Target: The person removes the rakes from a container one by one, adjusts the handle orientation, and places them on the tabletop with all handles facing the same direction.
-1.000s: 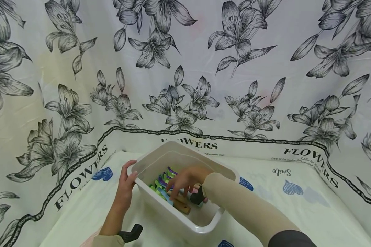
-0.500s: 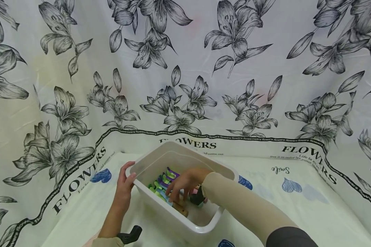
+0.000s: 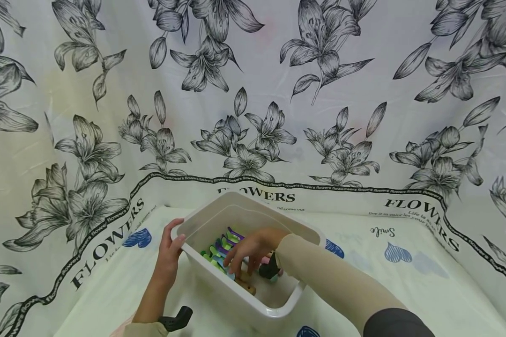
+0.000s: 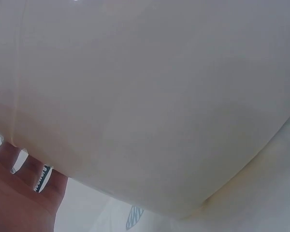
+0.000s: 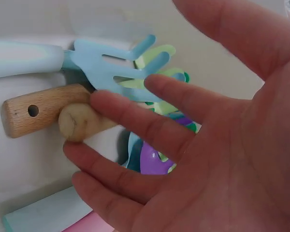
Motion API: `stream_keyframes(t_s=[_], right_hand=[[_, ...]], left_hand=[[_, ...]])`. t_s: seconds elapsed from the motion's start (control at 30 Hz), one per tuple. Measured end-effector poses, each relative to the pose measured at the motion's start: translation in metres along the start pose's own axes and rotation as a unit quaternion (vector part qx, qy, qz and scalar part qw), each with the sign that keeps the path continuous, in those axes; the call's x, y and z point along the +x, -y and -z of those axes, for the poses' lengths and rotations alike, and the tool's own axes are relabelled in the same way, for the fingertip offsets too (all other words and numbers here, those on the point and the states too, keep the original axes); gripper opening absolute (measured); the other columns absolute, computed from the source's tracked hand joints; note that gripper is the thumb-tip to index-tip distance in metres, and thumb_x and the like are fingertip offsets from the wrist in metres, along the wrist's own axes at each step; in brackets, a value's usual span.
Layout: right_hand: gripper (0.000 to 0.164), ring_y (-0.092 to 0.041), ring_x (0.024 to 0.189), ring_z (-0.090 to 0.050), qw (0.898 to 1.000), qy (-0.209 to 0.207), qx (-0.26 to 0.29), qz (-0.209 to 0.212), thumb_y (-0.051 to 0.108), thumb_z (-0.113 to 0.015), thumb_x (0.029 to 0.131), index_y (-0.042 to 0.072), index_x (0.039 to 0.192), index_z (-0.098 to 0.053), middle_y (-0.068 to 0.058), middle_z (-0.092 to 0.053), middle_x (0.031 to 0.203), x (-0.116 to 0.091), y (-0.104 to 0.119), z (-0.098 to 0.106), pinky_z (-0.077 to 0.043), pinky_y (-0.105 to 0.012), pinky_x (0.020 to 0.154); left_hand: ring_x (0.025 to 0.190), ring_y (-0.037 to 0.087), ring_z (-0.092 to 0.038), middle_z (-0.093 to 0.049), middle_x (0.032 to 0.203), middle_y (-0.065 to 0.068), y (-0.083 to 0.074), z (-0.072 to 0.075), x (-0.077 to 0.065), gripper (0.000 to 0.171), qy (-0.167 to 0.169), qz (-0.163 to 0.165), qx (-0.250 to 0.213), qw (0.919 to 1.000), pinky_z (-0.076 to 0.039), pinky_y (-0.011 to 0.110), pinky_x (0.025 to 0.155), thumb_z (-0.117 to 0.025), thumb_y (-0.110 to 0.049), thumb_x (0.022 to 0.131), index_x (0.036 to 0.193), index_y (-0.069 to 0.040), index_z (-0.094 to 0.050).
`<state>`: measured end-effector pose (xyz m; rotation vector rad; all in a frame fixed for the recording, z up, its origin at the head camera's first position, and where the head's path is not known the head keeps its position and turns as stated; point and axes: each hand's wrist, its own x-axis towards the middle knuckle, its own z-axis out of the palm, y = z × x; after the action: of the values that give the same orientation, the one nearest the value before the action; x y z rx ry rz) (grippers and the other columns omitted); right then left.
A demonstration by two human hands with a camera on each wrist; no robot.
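Note:
My left hand point(image 3: 168, 255) grips the left corner of a white plastic bin point(image 3: 221, 283), thumb over the rim and fingers round the outside. Deep in the bin, my right hand point(image 3: 255, 248) hangs with its fingers spread. In the right wrist view, two fingertips of this hand point(image 5: 217, 140) come right at the rounded end of a wooden handle point(image 5: 72, 124); the thumb stands well apart. Beside it lie a flat wooden handle with a hole point(image 5: 53, 106) and a pale blue slotted utensil with prongs point(image 5: 94, 67). A purple piece point(image 5: 152, 162) is partly hidden behind the fingers.
Several green and purple pieces point(image 3: 217, 248) line the bin's left side. Pale teal point(image 5: 48, 205) and pink handles point(image 5: 89, 224) lie low in the right wrist view. A cream cloth with blue hearts point(image 3: 398, 252) is under the bin; a flowered curtain point(image 3: 253, 140) hangs behind.
The right hand's fingers have shifted slightly down and left over the wooden handles, covering more of them. The left hand keeps its grip on the bin.

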<state>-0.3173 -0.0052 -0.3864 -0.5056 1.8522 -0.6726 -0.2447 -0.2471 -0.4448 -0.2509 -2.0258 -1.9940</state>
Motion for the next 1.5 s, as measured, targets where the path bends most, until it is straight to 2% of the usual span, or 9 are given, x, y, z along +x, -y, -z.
stream_keyframes(t_s=[0.3, 0.47, 0.6, 0.7, 0.83, 1.03, 1.23, 1.37, 1.5], right_hand=[[0.05, -0.032, 0.106, -0.061, 0.999, 0.037, 0.012, 0.024, 0.021, -0.064, 0.087, 0.016, 0.136, -0.054, -0.011, -0.065, 0.115, 0.0, 0.001, -0.001, -0.039, -0.054, 0.101], [0.05, -0.033, 0.104, -0.059, 0.999, 0.019, -0.004, 0.042, 0.019, -0.064, 0.087, 0.012, 0.136, -0.053, -0.01, -0.062, 0.115, -0.005, 0.003, 0.001, -0.043, -0.052, 0.099], [0.057, -0.022, 0.086, -0.057, 0.993, 0.023, -0.066, 0.093, 0.016, -0.063, 0.089, 0.009, 0.142, -0.046, -0.005, -0.056, 0.109, -0.007, 0.005, 0.009, -0.05, -0.037, 0.082], [0.059, -0.017, 0.068, -0.046, 0.985, 0.018, -0.082, 0.15, 0.003, -0.057, 0.09, 0.005, 0.145, -0.039, -0.004, -0.054, 0.1, -0.007, 0.007, 0.014, -0.042, -0.028, 0.063], [0.062, -0.016, 0.064, -0.048, 0.974, -0.05, -0.067, 0.213, -0.011, -0.055, 0.087, 0.001, 0.145, -0.037, -0.01, -0.062, 0.1, -0.009, 0.012, 0.013, -0.041, -0.026, 0.058], [0.057, -0.009, 0.074, -0.056, 0.943, -0.189, -0.115, 0.25, -0.003, -0.068, 0.087, -0.002, 0.139, -0.046, -0.015, -0.067, 0.104, -0.008, 0.021, 0.005, -0.046, -0.022, 0.062], [0.048, -0.011, 0.078, -0.061, 0.913, -0.278, -0.148, 0.259, -0.012, -0.058, 0.087, -0.003, 0.133, -0.052, -0.016, -0.069, 0.102, -0.005, 0.026, 0.002, -0.046, -0.019, 0.063], [0.04, -0.016, 0.089, -0.065, 0.893, -0.337, -0.179, 0.239, -0.006, -0.062, 0.088, -0.004, 0.127, -0.057, -0.013, -0.07, 0.103, -0.009, 0.026, 0.002, -0.049, -0.02, 0.067], [0.024, -0.019, 0.092, -0.065, 0.873, -0.388, -0.195, 0.221, -0.001, -0.066, 0.085, -0.003, 0.109, -0.067, -0.011, -0.07, 0.1, -0.015, 0.026, 0.002, -0.051, -0.022, 0.074]], left_hand=[[0.126, 0.024, -0.042, -0.033, 0.146, 0.004, 0.001, 0.0, 0.001, 0.044, 0.006, -0.016, 0.008, 0.9998, -0.022, 0.059, 0.109, -0.039, -0.026, 0.105, 0.147, -0.016, -0.028], [0.125, 0.022, -0.043, -0.033, 0.146, 0.003, 0.001, -0.001, 0.001, 0.044, 0.007, -0.017, 0.014, 0.9997, -0.028, 0.049, 0.109, -0.038, -0.026, 0.105, 0.147, -0.015, -0.027], [0.127, 0.022, -0.041, -0.03, 0.147, 0.002, 0.001, 0.0, 0.0, 0.045, 0.009, -0.016, 0.014, 0.9997, -0.028, 0.051, 0.109, -0.038, -0.025, 0.105, 0.147, -0.014, -0.027], [0.127, 0.022, -0.04, -0.029, 0.148, 0.003, 0.001, 0.001, 0.001, 0.045, 0.008, -0.014, 0.011, 0.9998, -0.025, 0.055, 0.109, -0.037, -0.025, 0.105, 0.147, -0.014, -0.027], [0.126, 0.022, -0.04, -0.03, 0.147, 0.002, 0.0, 0.002, 0.0, 0.044, 0.004, -0.012, 0.015, 0.9998, -0.026, 0.054, 0.109, -0.037, -0.025, 0.106, 0.147, -0.015, -0.027], [0.126, 0.024, -0.04, -0.031, 0.147, 0.002, 0.0, 0.003, 0.001, 0.045, 0.005, -0.013, 0.017, 0.9998, -0.027, 0.052, 0.108, -0.037, -0.026, 0.105, 0.147, -0.016, -0.026], [0.125, 0.023, -0.042, -0.031, 0.147, 0.004, 0.001, 0.003, 0.001, 0.045, 0.008, -0.015, 0.021, 0.9996, -0.033, 0.041, 0.107, -0.037, -0.027, 0.106, 0.148, -0.016, -0.026], [0.125, 0.023, -0.042, -0.031, 0.147, 0.004, 0.002, 0.004, 0.001, 0.045, 0.008, -0.018, 0.02, 0.9996, -0.037, 0.029, 0.102, -0.037, -0.026, 0.106, 0.148, -0.015, -0.026], [0.127, 0.023, -0.041, -0.031, 0.147, 0.002, 0.003, 0.003, 0.001, 0.045, 0.009, -0.015, 0.016, 0.9997, -0.034, 0.037, 0.105, -0.038, -0.027, 0.106, 0.148, -0.016, -0.027]])
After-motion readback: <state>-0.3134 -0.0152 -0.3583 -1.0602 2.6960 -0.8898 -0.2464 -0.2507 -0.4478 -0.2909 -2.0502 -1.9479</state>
